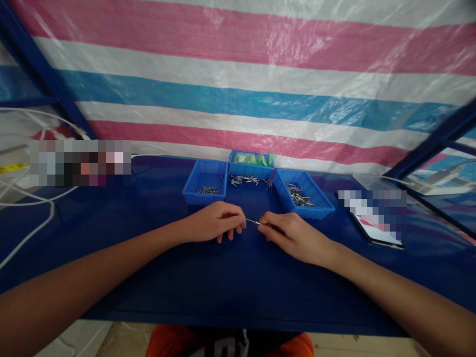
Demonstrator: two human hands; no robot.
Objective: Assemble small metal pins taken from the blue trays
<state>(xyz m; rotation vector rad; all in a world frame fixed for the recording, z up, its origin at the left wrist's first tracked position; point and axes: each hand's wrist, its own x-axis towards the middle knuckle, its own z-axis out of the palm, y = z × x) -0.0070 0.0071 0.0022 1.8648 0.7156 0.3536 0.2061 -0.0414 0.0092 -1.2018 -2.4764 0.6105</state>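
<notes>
A thin, shiny metal pin spans the small gap between my hands, just above the table. My left hand pinches one end between thumb and forefinger, its other fingers curled below. On the other end, the thumb and forefinger of my right hand are closed. Beyond the hands lies a loose row of small metal pins. Left of this row, a blue bin holds some small metal pieces. To its right, another blue bin has a larger heap of them. The pieces are too small to make out exactly.
Behind the row stands a third blue bin with green and clear plastic packets. A phone lies at the right on the dark blue table. White cables run along the left. Blue frame posts and a striped plastic sheet bound the back.
</notes>
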